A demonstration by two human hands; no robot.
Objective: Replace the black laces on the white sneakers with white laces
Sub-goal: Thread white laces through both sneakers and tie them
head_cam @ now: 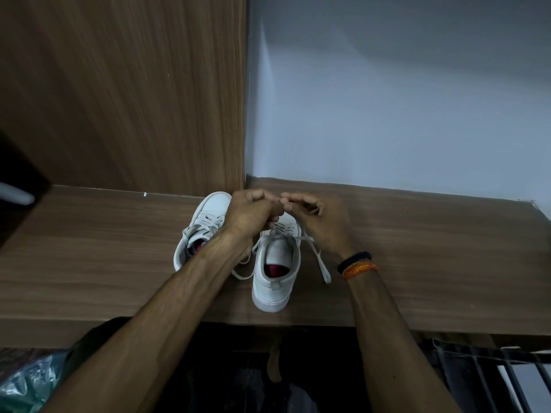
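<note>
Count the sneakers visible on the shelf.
2. Left sneaker stands partly behind the left hand; right sneaker stands nearer the shelf edge, below both hands.

White sneakers (269, 263) with red insoles, white laces (320, 260), brown woodgrain shelf (104, 248), black and orange wristbands (356, 265)

Single head cam only, so you had no second view and no overlap. It sat above and behind your forearms, pitched forward and down at the wooden shelf (417, 248), close in, at arm's reach. Wide-angle: edges bowed. Both sneakers (272, 269) landed just below frame centre. Wood panel (119, 90) filled 10 to 12 o'clock, the grey wall (402, 93) 12 to 3. The shelf's front edge crossed low, dark space beneath at 6 o'clock.
</note>
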